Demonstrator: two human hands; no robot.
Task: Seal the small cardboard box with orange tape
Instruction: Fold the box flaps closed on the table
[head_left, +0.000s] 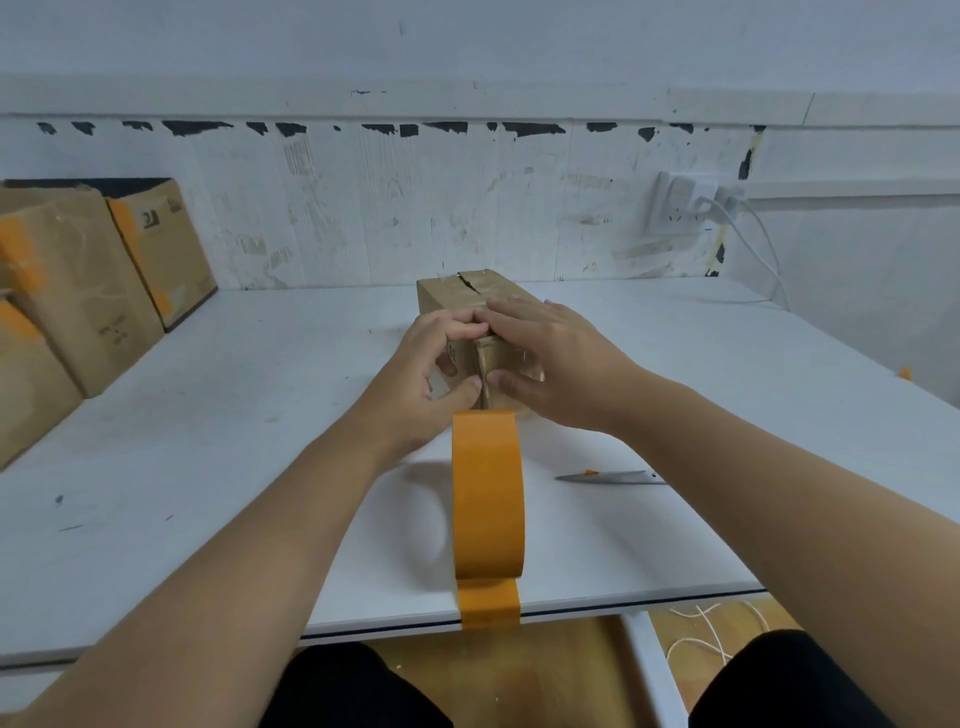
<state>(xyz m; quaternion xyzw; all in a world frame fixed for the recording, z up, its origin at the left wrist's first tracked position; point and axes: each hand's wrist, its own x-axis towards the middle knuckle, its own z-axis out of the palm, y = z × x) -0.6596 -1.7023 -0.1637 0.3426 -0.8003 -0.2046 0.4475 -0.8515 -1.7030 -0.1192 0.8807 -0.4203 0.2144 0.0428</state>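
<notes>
A small cardboard box (457, 293) lies on the white table (208, 415), its long side running away from me. My left hand (431, 369) grips the near left flap, fingers curled over the top edge and thumb on the front seam. My right hand (545, 358) lies over the right flap with fingers spread flat and the thumb pressing the front face. A roll of orange tape (487, 493) stands on edge just in front of the box. Its loose end (488, 603) is stuck over the table's front edge.
A metal blade (610, 476) with an orange scrap on it lies to the right of the roll. Several larger cardboard boxes (78, 291) with orange tape are stacked at the left. A wall socket (685, 200) with white cables sits at the back right.
</notes>
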